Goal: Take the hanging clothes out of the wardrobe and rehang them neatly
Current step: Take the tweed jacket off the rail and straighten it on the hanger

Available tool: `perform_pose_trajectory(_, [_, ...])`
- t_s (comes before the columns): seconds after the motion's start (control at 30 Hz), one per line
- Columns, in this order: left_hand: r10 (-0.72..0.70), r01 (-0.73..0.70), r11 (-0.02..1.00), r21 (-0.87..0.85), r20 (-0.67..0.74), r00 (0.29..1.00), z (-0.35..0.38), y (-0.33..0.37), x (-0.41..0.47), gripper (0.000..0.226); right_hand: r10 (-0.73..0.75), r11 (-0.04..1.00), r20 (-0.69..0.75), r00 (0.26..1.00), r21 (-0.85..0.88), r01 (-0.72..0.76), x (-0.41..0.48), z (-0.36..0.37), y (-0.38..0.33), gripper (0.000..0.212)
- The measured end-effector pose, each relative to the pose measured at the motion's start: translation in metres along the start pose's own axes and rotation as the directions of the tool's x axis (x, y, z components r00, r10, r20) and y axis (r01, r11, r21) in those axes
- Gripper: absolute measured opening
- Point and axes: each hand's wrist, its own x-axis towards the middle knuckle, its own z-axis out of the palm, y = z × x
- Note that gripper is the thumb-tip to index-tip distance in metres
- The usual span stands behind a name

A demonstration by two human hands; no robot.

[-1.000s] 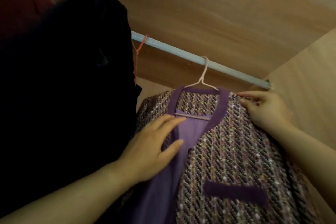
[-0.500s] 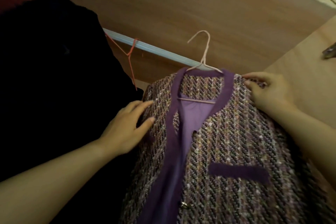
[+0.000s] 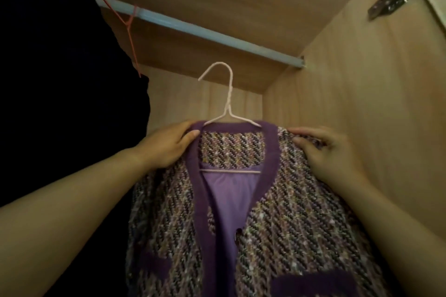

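The wardrobe (image 3: 362, 128) closes round me, its right wall bare and a mass of dark clothes (image 3: 60, 79) filling the left. Between them I hold the purple-trimmed tweed jacket (image 3: 289, 212) in front of me, below the rail (image 3: 217, 34) and apart from it. My left hand (image 3: 166, 147) grips one shoulder beside the collar and my right hand (image 3: 330, 152) grips the other, fingers (image 3: 313, 130) curled over the cloth, so neither is free. The jacket sits on a pink wire hanger (image 3: 227, 103), whose hook (image 3: 216, 64) stands upright in the open, touching nothing.

To do this well, I judge I should hold both shoulders level so the cloth does not slide off the thin wire, and move the jacket straight, clear of the dark clothes. I should also mind the hook, which could catch the rail or the red hanger (image 3: 131, 19) at its left end. The front hangs open, so its edges want squaring up.
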Motion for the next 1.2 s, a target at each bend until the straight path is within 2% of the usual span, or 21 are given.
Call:
perform_pose_trajectory(0.07, [0.011,-0.012,0.999,-0.033,-0.025,1.000,0.009,0.010,-0.020,0.036,0.056,0.998,0.030,0.998,0.036,-0.057,-0.023,-0.003,0.003,0.034])
perform_pose_trajectory(0.17, [0.026,-0.028,1.000,-0.006,-0.214,0.977,0.017,0.026,-0.050,0.029,0.144,0.985,0.144,0.979,0.076,-0.156,-0.055,-0.013,0.004,0.031])
perform_pose_trajectory(0.27, [0.005,0.002,1.000,0.024,-0.304,0.953,0.017,0.047,-0.078,0.026,0.163,0.986,0.241,0.957,-0.050,-0.156,-0.089,-0.019,0.001,0.023])
perform_pose_trajectory(0.33, [0.015,0.001,0.999,0.053,-0.299,0.954,0.018,0.059,-0.093,0.025,0.121,0.991,0.284,0.951,-0.080,-0.102,-0.110,-0.019,-0.005,0.032])
perform_pose_trajectory(0.4, [0.031,-0.010,0.997,0.078,-0.275,0.961,0.023,0.070,-0.109,0.024,0.083,0.997,0.282,0.956,-0.034,-0.076,-0.127,-0.017,-0.015,0.037])
perform_pose_trajectory(0.53, [-0.038,0.072,0.992,0.108,-0.285,0.958,0.022,0.087,-0.143,0.035,0.105,0.994,0.162,0.981,0.004,-0.107,-0.156,-0.021,-0.028,0.032])
perform_pose_trajectory(0.67, [-0.095,0.140,0.982,0.124,-0.314,0.945,0.006,0.101,-0.178,0.037,0.129,0.991,0.103,0.986,0.023,-0.132,-0.172,-0.027,-0.049,0.028])
perform_pose_trajectory(0.83, [-0.088,0.132,0.983,0.124,-0.307,0.948,-0.028,0.121,-0.204,0.033,0.162,0.983,0.005,0.987,0.087,-0.161,-0.174,-0.042,-0.092,0.023])
perform_pose_trajectory(0.93, [-0.058,0.079,0.994,0.070,-0.253,0.966,-0.057,0.133,-0.219,0.038,0.155,0.984,-0.032,0.987,0.088,-0.152,-0.171,-0.066,-0.125,0.023])
perform_pose_trajectory(1.03, [-0.021,0.025,0.999,0.025,-0.166,0.986,-0.088,0.147,-0.253,0.043,0.136,0.990,-0.030,0.990,0.048,-0.135,-0.180,-0.093,-0.162,0.027])
perform_pose_trajectory(1.2, [-0.094,0.109,0.990,0.093,-0.154,0.984,-0.134,0.189,-0.320,0.046,0.121,0.993,0.044,0.992,0.008,-0.122,-0.210,-0.141,-0.230,0.032])
